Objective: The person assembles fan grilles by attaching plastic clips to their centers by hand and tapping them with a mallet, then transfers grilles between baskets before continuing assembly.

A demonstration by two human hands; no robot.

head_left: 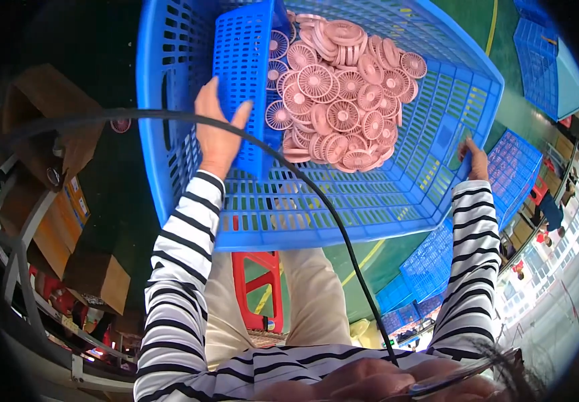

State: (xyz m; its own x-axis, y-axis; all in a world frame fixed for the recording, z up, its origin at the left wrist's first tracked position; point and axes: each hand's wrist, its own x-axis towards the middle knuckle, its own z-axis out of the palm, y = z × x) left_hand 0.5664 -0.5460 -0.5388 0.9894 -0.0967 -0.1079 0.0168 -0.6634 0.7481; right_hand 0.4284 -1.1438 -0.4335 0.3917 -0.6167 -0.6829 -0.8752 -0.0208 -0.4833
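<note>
A big blue slatted plastic crate [343, 214] is tilted in front of me. A heap of several pink round fan heads [339, 100] lies piled toward its far side. My left hand [217, 130] is inside the crate, gripping the lower end of a smaller blue perforated tray [244, 80] that stands on edge against the pile. My right hand [474, 159] clutches the crate's right rim. Both arms wear black-and-white striped sleeves.
A black cable [316, 194] arcs across the view in front of the crate. A red stool [259, 288] stands between my legs. Brown cardboard boxes [61, 201] sit at left, and more blue crates [423, 268] are stacked at right on the green floor.
</note>
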